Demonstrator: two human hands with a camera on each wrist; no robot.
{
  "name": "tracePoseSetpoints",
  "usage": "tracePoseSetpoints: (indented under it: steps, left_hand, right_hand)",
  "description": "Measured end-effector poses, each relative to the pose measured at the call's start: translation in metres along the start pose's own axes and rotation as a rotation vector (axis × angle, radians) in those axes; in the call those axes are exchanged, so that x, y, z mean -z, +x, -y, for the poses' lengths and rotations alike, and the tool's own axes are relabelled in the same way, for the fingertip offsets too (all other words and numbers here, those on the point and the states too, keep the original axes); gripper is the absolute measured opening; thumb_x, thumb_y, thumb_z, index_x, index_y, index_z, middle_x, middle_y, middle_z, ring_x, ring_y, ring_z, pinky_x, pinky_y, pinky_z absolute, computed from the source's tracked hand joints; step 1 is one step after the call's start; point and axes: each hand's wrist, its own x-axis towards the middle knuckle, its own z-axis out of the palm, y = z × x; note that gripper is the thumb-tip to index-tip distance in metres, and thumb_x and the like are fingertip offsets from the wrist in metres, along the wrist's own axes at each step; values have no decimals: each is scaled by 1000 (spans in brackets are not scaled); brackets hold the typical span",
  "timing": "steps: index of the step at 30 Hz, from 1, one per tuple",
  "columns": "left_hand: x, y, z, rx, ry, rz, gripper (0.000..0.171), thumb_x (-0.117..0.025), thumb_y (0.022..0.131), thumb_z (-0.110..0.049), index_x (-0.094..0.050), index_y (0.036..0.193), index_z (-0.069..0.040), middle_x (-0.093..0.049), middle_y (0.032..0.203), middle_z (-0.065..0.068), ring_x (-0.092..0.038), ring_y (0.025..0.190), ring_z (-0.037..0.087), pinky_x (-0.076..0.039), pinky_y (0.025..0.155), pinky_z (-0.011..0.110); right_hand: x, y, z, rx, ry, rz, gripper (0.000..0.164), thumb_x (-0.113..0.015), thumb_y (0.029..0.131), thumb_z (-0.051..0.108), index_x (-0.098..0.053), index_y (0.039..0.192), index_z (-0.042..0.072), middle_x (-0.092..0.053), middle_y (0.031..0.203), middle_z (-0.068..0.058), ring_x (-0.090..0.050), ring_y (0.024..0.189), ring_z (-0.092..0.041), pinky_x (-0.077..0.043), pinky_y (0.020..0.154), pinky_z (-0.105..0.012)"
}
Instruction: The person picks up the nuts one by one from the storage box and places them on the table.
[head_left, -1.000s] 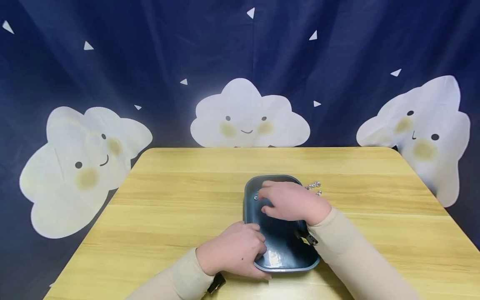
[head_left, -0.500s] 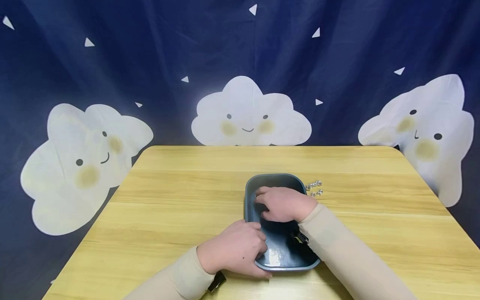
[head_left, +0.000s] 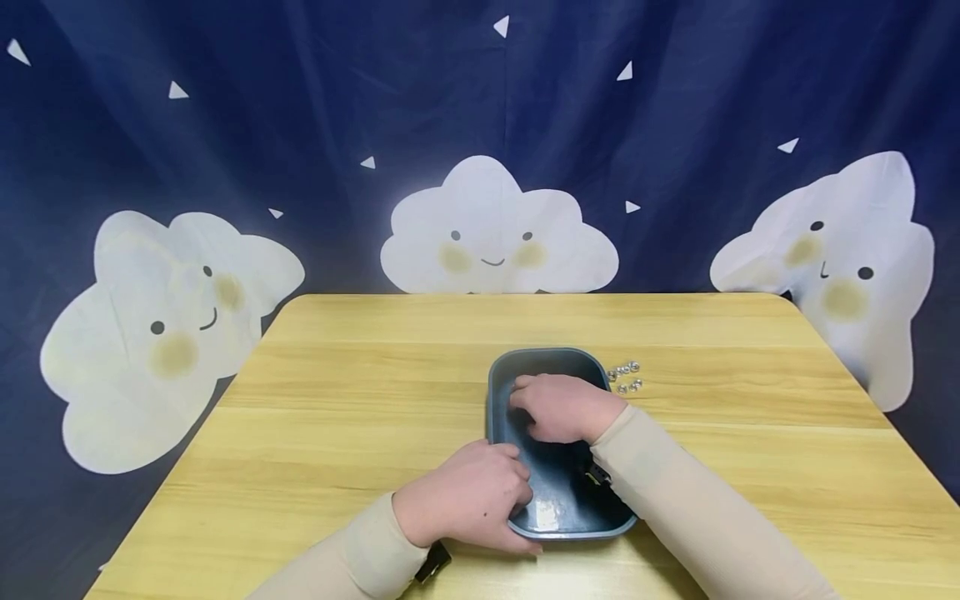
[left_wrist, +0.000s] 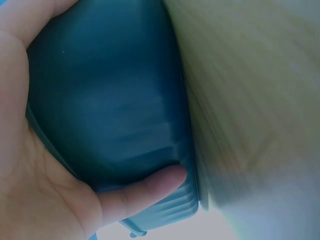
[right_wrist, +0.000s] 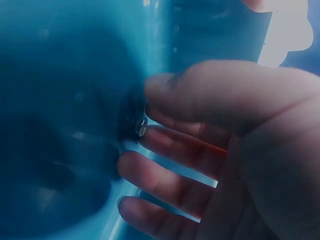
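A dark blue-grey plastic tray [head_left: 558,500] with rounded corners lies on the table. My left hand [head_left: 472,498] grips its near left corner, fingers over the rim and thumb along the outside wall, as the left wrist view also shows. Inside the tray my right hand [head_left: 566,408] reaches down near the left wall, fingers and thumb drawn together. In the right wrist view a small shiny metal nut [right_wrist: 143,127] sits at the tips of the right thumb and fingers. From the head view that nut is hidden under the hand.
Just beyond the tray's right rim, several small silvery nuts [head_left: 626,369] lie loose on the wooden table [head_left: 360,367]. Behind the table hangs a dark blue curtain [head_left: 322,125] with white clouds.
My right hand has moved slightly left and down inside the tray, covering the nut that showed there, and its fingers have closed together. The left hand keeps its grip.
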Motion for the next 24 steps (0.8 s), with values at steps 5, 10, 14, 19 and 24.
tracePoseSetpoints:
  steps: [5, 10, 14, 19, 24]
  left_hand:
    - [-1, 0, 0, 5, 13, 1, 53, -69, 72, -77, -50, 56, -30, -43, 64, -19, -37, 66, 6, -26, 51, 21]
    - [-2, 0, 0, 5, 21, 4, 54, -69, 72, -77, -50, 56, -29, -45, 65, -19, -37, 66, 6, -27, 52, 21]
    - [-2, 0, 0, 5, 23, -1, 54, -69, 72, -77, -50, 56, -29, -45, 64, -19, -37, 65, 6, -26, 52, 21]
    - [-2, 0, 0, -1, 14, 0, 53, -69, 73, -76, -51, 56, -29, -45, 64, -19, -37, 66, 6, -26, 52, 20]
    - [-2, 1, 0, -7, 16, -2, 54, -69, 73, -76, -51, 56, -29, -46, 64, -19, -36, 65, 6, -26, 52, 20]
  right_hand:
    - [-3, 2, 1, -40, 39, 7, 18, -69, 83, 0, -70, 93, 14, -52, 87, 5, -53, 71, -12, -50, 68, -29]
    - [-6, 5, 4, -89, 5, 50, 20, -68, 85, 3, -60, 79, 20, -50, 74, 7, -49, 64, -13, -47, 61, -30]
    - [-7, 6, 6, -85, -48, 84, 24, -68, 87, 9, -53, 73, 20, -49, 65, 4, -48, 59, -15, -47, 58, -33]
    - [-9, 5, 7, -97, -70, 115, 24, -68, 87, 10, -53, 71, 20, -49, 63, 4, -48, 57, -16, -47, 58, -33]
    - [-11, 5, 6, -92, -64, 111, 26, -69, 85, 10, -53, 68, 21, -49, 60, 5, -46, 54, -15, -45, 56, -31]
